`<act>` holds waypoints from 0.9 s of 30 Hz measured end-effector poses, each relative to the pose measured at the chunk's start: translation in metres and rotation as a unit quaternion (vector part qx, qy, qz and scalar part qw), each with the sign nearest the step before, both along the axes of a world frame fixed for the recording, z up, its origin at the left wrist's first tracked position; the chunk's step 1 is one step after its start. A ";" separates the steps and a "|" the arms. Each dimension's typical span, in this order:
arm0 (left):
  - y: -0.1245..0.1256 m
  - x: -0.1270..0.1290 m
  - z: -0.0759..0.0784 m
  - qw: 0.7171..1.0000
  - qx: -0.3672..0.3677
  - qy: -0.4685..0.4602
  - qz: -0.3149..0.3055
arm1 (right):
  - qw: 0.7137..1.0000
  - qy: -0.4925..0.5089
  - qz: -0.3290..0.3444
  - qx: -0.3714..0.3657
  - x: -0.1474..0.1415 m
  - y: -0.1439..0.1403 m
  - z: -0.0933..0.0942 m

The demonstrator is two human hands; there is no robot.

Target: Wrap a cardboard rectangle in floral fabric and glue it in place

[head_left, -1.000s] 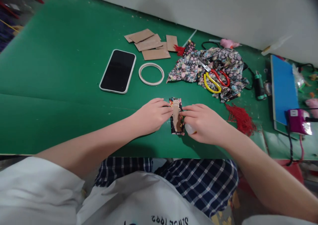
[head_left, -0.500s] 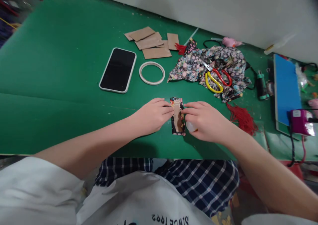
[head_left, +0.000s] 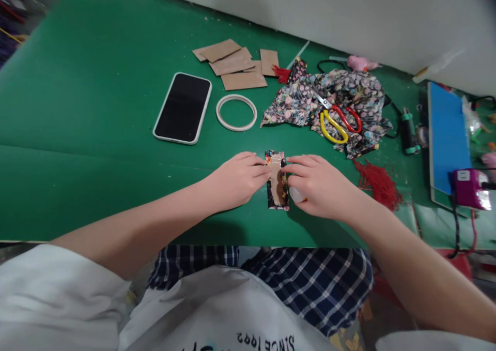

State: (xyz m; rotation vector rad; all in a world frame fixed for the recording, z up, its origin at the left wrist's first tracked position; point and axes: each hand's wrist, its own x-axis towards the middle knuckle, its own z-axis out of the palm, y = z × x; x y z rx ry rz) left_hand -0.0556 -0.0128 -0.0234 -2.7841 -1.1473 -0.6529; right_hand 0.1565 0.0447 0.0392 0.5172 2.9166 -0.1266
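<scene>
A small rectangular piece of brown cardboard (head_left: 276,178) lies on a dark floral fabric strip (head_left: 275,204), whose edges border the card on both sides. A shiny, glue-like film shows on the card's upper part. From the left, the fingertips of my left hand (head_left: 244,179) press together on the strip's left edge; its thumb is mostly hidden. My right hand (head_left: 321,185) reaches in from the other side, index and middle fingertips at the right edge. Its lower fingers curl round a whitish translucent object with a rounded end (head_left: 297,194), perhaps a small bottle.
Beyond my hands lie a phone (head_left: 183,108), a tape roll (head_left: 236,129) and several cardboard pieces (head_left: 244,79). Red-and-yellow scissors (head_left: 334,114) rest on crumpled floral fabric (head_left: 289,108). At right are red tassels (head_left: 377,185), a green-and-black tool (head_left: 408,134) and a blue board (head_left: 447,139).
</scene>
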 end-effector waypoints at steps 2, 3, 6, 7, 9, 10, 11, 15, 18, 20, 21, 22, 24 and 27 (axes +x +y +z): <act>0.000 0.000 0.000 1.000 0.000 0.001 0.000 | 1.000 0.004 0.000 0.001 0.000 -0.001 0.000; 0.000 0.000 0.000 1.000 0.000 0.001 0.000 | 1.000 0.007 0.000 0.002 0.000 -0.002 -0.001; 0.000 0.000 0.000 1.000 -0.001 0.000 0.000 | 1.000 0.013 0.000 0.003 0.003 -0.003 -0.001; 0.000 0.000 -0.001 1.000 -0.002 0.000 0.000 | 1.000 0.014 -0.001 0.002 0.004 -0.004 -0.002; 0.000 -0.001 -0.001 1.000 -0.002 0.002 0.000 | 1.000 0.015 -0.002 0.000 0.006 -0.004 -0.002; 0.000 -0.001 -0.001 1.000 -0.001 0.004 0.000 | 1.000 0.014 -0.002 -0.002 0.006 -0.004 -0.003; 0.000 -0.001 -0.001 1.000 0.001 0.005 0.000 | 1.000 0.014 -0.003 -0.002 0.007 -0.005 -0.003; 0.001 0.000 -0.001 1.000 0.006 0.007 0.002 | 1.000 0.011 -0.002 -0.001 0.006 -0.007 -0.004; 0.001 0.000 -0.002 1.000 0.006 0.008 0.003 | 1.000 0.005 -0.001 -0.005 0.005 -0.010 -0.004; 0.001 0.000 -0.001 1.000 0.004 0.009 0.003 | 1.000 0.003 0.000 -0.006 0.005 -0.012 -0.003; 0.001 0.000 -0.001 1.000 0.004 0.009 0.003 | 1.000 0.004 0.001 -0.005 0.005 -0.013 -0.003; 0.000 0.000 -0.001 1.000 0.004 0.009 0.003 | 1.000 0.006 0.001 -0.004 0.006 -0.014 -0.003; 0.000 -0.001 -0.002 1.000 0.006 0.006 0.004 | 1.000 0.014 0.000 0.000 0.009 -0.015 -0.004; 0.000 0.000 -0.002 1.000 0.005 -0.001 0.003 | 1.000 0.025 -0.008 0.008 0.013 -0.015 -0.006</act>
